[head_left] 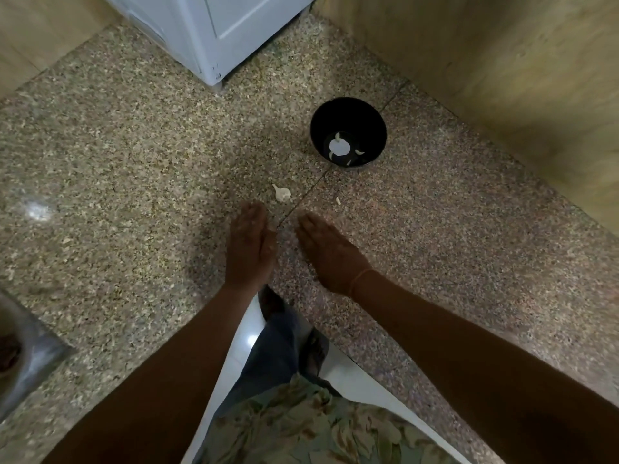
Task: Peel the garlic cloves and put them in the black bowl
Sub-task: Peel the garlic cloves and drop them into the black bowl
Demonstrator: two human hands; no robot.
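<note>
Both hands are held out flat over a speckled stone desk (134, 162), palms down; the left hand (249, 246) is seen with fingers straight and together, its grip slack and nothing held (slightly blurred); the right hand (330, 252) is likewise laid out flat, fingers straight, grip open, nothing held; whether the palms touch the desk cannot be told. A thin band (360, 277) is worn at the right wrist.

A small garlic bulb (282, 193) with its stem up-left is seen on the desk just beyond the left fingertips, apart from them; a tiny pale scrap (338, 200) lies near the right fingertips, also untouched. The black bowl (368, 128) is set upright farther back and to the right, well apart from both hands; a round white garlic piece (339, 147) is seen on its bottom, with a few pale cloves (360, 151) beside it.

A white appliance (227, 28) is stood at the back of the desk; a tan wall (502, 78) runs along the right. A grey metal edge (30, 356) is cut off at the lower left; blue trousers (278, 346) and a patterned shirt (301, 423) are seen between the forearms, over a white floor (248, 343).
</note>
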